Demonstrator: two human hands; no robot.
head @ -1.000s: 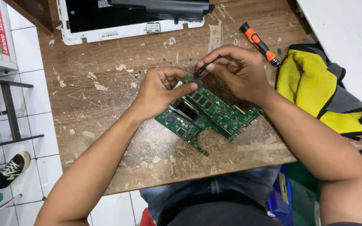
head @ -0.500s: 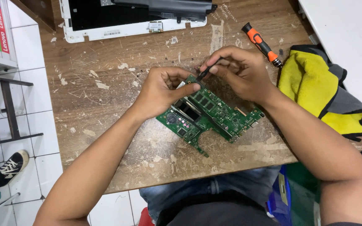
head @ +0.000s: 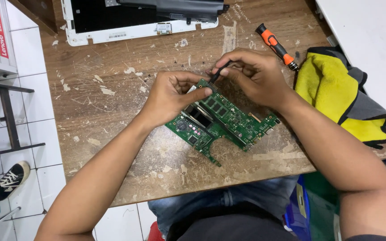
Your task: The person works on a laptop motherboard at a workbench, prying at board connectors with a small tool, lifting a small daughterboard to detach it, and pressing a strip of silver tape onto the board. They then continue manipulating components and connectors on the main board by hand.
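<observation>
We have the green printed circuit board (head: 222, 120) — a flat laptop mainboard studded with dark chips and slots — lying tilted on the scarred, paint-flecked wooden table (head: 112, 102), directly under both sets of fingers. Our left hand (head: 173, 96) is curled over the board's upper-left corner, thumb pressed along its top edge and the other fingers folded onto its face; we judge this is to pin the board so it cannot slide on the rough wood. Our right hand (head: 253, 76) is pinched shut around a thin black pointed tool (head: 220, 71), gripped near its upper end like a pen, with the tip angled down to the board's top edge, just beside the left thumb. Holding it that close to the steadying thumb seems meant to keep the point from skating off the small parts.

Just beyond the right knuckles, apart from them, lies an orange-and-black handled screwdriver (head: 275, 47), untouched. Past the right wrist sits a crumpled yellow and grey cloth (head: 336, 89), partly under a white flat panel (head: 367, 40). Well beyond the fingertips of both hands — at the far table edge — rests an opened white laptop shell with a black interior (head: 130, 20).
</observation>
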